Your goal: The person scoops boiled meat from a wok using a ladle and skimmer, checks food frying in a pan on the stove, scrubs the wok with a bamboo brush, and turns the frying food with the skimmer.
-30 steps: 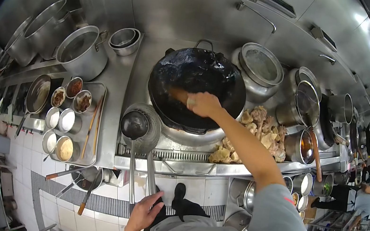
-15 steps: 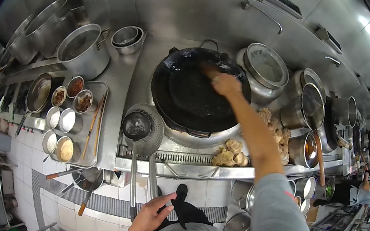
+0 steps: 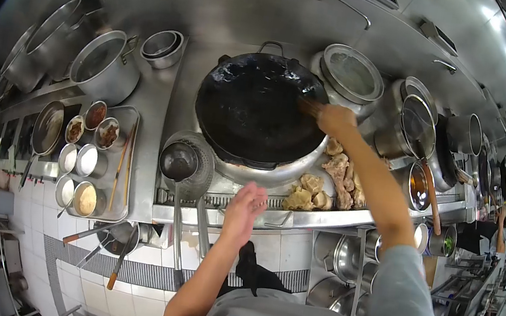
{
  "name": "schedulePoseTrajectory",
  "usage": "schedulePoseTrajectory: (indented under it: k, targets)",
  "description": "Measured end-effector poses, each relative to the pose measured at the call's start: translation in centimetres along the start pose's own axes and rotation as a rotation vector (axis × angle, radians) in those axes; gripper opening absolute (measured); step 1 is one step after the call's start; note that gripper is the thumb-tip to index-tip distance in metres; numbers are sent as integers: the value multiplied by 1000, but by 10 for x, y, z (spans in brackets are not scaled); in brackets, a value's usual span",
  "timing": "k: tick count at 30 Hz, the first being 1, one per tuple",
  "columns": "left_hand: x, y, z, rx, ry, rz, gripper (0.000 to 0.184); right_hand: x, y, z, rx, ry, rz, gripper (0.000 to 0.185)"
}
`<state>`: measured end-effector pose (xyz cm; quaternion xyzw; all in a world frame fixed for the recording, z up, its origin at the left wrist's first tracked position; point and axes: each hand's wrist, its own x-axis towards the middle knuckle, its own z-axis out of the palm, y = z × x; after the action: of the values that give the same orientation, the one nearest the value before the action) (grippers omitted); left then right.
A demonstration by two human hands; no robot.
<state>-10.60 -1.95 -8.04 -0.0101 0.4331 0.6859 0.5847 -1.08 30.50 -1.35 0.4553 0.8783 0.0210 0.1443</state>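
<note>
My right hand [image 3: 337,121] is closed round a brown wok brush [image 3: 310,106], its end against the right inner wall of the big black wok [image 3: 253,112]. The wok's inside is dark and shiny, with wet-looking patches along the far rim. My left hand [image 3: 245,208] hangs in front of the stove edge, apart from the wok. It holds nothing, and its fingers are stretched out, slightly blurred. Beside it, a ladle [image 3: 179,161] rests on a large perforated strainer [image 3: 198,184], their handles sticking out over the front edge.
Cooked-looking meat pieces [image 3: 339,171] lie right of the wok. A tray [image 3: 120,203] with chopsticks and several seasoning cups is at the left. A large pot [image 3: 106,67] stands behind it. A lidded pot [image 3: 354,75] is at the back right. Other people work far right.
My right hand has moved with the brush from the wok's far middle to its right side. My left hand has risen forward to the stove edge. The view has shifted slightly.
</note>
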Motion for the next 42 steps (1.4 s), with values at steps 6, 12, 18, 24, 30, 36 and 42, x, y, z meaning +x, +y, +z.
schedulePoseTrajectory:
  k: [6,12,18,24,30,36,42]
  targets:
    - [57,-7,29,-275,218,-26,26,-19,-91,2,445,-298,-191,46]
    - [72,-10,37,-409,312,31,25,-119,-11,-59,196,-142,-374,38]
    - [101,-10,53,-649,408,74,27,-130,46,-70,25,168,19,39]
    - [122,-28,52,-400,446,291,35,-149,18,-26,375,315,70,41]
    - [108,-25,61,-299,463,383,33,-136,1,-36,466,265,45,42]
    - [91,-22,64,-214,405,500,33,-72,-7,-35,525,310,16,47]
    - [69,-19,65,-28,428,594,35,-31,-23,-45,941,77,62,52]
